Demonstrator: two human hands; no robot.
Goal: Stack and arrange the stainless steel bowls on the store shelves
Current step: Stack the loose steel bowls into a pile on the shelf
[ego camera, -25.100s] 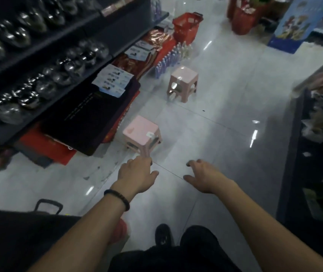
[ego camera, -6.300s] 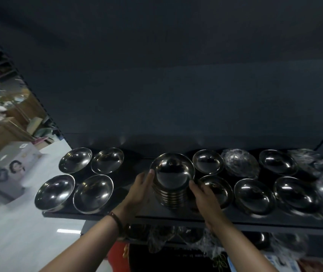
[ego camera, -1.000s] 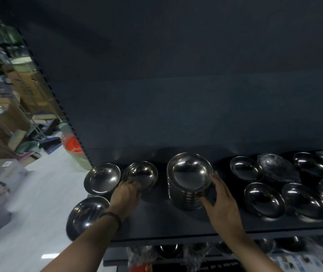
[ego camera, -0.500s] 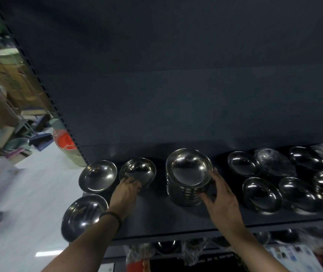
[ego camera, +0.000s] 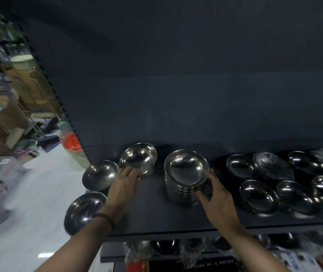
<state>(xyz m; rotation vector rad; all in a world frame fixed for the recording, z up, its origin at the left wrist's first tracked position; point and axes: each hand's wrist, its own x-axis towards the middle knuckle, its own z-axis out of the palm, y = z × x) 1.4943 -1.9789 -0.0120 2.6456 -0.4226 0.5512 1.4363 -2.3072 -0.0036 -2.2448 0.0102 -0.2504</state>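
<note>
A stack of steel bowls (ego camera: pixel 185 177) stands in the middle of the dark shelf (ego camera: pixel 152 214). My right hand (ego camera: pixel 215 195) holds the stack's right side, fingers curled against its rim. My left hand (ego camera: pixel 124 182) grips the near rim of a single steel bowl (ego camera: pixel 138 158), which is tilted up off the shelf to the left of the stack. Two more single bowls (ego camera: pixel 99 174) (ego camera: pixel 84 212) sit at the shelf's left end.
Several single bowls (ego camera: pixel 258 194) and plastic-wrapped ones (ego camera: pixel 272 166) fill the shelf's right half. A lower shelf (ego camera: pixel 176 250) holds more wrapped ware. The shelf's back panel rises behind. An aisle with boxes and an orange basket (ego camera: pixel 71 143) lies to the left.
My left hand has tipped and lifted the single bowl off the shelf. My right hand stays on the stack.
</note>
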